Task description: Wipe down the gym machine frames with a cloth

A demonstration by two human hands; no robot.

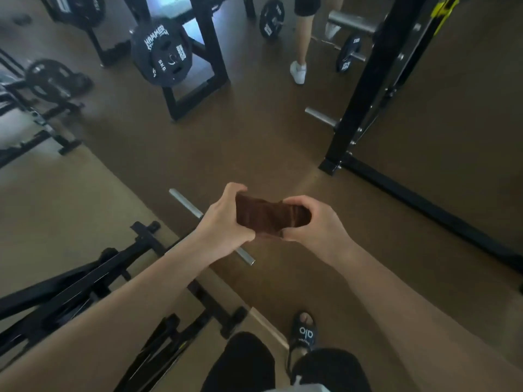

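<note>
Gripping a dark brown cloth point(266, 219) by its ends, my left hand point(226, 222) and right hand point(314, 222) curl tightly around it. It hangs bunched between them above the brown floor point(254, 142), near a black machine frame point(368, 80).

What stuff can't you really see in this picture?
- Head view: the middle of the steel bar is hidden behind the left hand.
- Part of the brown cloth is covered by both hands; the right hand wraps one end.
- The other person is cut off by the top edge.
- The left weight plate is blurred.
</note>
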